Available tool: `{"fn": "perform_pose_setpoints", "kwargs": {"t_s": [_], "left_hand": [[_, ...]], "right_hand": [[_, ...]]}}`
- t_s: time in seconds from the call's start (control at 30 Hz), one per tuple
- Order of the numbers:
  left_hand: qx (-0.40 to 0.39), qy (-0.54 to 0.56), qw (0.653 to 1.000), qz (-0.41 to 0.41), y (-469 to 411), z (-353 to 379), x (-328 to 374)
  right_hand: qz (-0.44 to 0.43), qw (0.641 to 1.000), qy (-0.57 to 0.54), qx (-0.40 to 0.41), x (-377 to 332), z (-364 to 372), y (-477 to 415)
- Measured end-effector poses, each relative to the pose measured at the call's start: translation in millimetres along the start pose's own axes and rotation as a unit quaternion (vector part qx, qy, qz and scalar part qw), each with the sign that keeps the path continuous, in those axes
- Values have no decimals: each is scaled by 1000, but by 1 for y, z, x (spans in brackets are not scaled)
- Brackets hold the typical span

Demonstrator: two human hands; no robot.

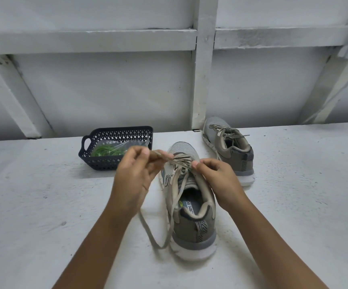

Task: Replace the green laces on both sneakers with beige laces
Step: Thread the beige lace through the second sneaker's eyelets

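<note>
The near grey mesh sneaker (192, 205) stands on the white counter (43, 205), heel toward the person, giving access to the eyelets. The left hand (135, 176) pinches one beige flat lace (174, 190) end; the right hand (217, 180) pinches lace at the upper eyelets, probably tensioning it. The far grey sneaker (229, 149) appears laced in beige. Green laces (108, 150) lie bagged in the dark perforated plastic basket (98, 161).
</note>
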State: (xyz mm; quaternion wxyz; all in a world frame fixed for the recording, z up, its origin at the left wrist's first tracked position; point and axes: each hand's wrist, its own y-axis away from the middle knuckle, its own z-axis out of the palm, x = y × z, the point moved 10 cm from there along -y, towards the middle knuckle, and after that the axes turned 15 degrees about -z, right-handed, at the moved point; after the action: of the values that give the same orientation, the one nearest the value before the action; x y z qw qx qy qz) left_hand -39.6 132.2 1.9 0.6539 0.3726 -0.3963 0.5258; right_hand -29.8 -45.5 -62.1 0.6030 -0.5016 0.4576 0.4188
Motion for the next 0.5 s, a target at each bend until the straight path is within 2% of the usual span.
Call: {"fn": "perform_pose_setpoints", "kwargs": {"t_s": [0.07, 0.13, 0.17, 0.23, 0.3, 0.37, 0.43, 0.5], "left_hand": [[5, 99, 995, -22, 1, -16, 6], [36, 104, 993, -44, 1, -36, 13], [60, 62, 994, -60, 0, -47, 15], [119, -119, 980, -105, 0, -67, 16], [154, -316, 924, -152, 0, -82, 12], [159, -442, 866, -170, 3, -83, 8], [138, -551, 811, -137, 6, -64, 5], [128, -633, 761, -55, 9, -35, 6]], "right_hand": [[4, 1000, 5, 7, 1, -1, 0], [3, 1000, 3, 17, 2, -3, 0], [2, 1000, 3, 21, 2, -3, 0], [2, 1000, 2, 22, 1, -4, 0], [1, 1000, 5, 20, 0, -3, 1], [-1, 1000, 9, 21, -1, -2, 2], [0, 1000, 5, 25, -1, -3, 3], [2, 1000, 3, 31, 1, -3, 2]]}}
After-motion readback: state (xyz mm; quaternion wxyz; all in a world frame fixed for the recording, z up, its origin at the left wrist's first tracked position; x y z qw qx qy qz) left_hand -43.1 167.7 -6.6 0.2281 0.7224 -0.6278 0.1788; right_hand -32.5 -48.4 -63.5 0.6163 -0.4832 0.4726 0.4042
